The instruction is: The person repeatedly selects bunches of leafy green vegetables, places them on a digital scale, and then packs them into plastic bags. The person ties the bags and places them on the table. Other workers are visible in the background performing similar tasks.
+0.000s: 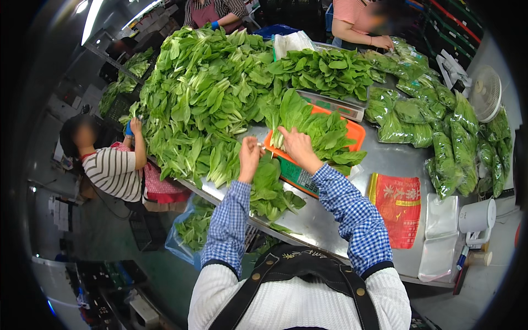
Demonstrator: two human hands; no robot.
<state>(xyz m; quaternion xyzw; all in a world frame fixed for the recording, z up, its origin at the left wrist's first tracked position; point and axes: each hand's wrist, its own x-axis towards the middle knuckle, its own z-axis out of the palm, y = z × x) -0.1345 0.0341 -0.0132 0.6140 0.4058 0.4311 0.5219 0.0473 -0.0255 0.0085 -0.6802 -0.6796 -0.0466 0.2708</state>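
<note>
My right hand [298, 145] rests at the stem ends of leafy greens [295, 109] lying on an orange scale [356, 134]; its finger grip is partly hidden by the hand. My left hand [251, 156] is raised just left of the scale, its fingers bent around a small pale piece that may be a stem end. Below it more loose greens [268, 189] lie on the metal table [317, 222]. The scale's green display panel [295, 171] faces me. A large heap of greens [202, 90] rises at the left.
Behind the orange scale, another scale [330, 105] carries greens. Bagged greens [412, 111] fill the right side. A red printed bag [398, 210], clear plastic bags [439, 235] and a white jug [476, 216] lie nearer. Several people stand around the table; a blue bag [173, 243] hangs below it.
</note>
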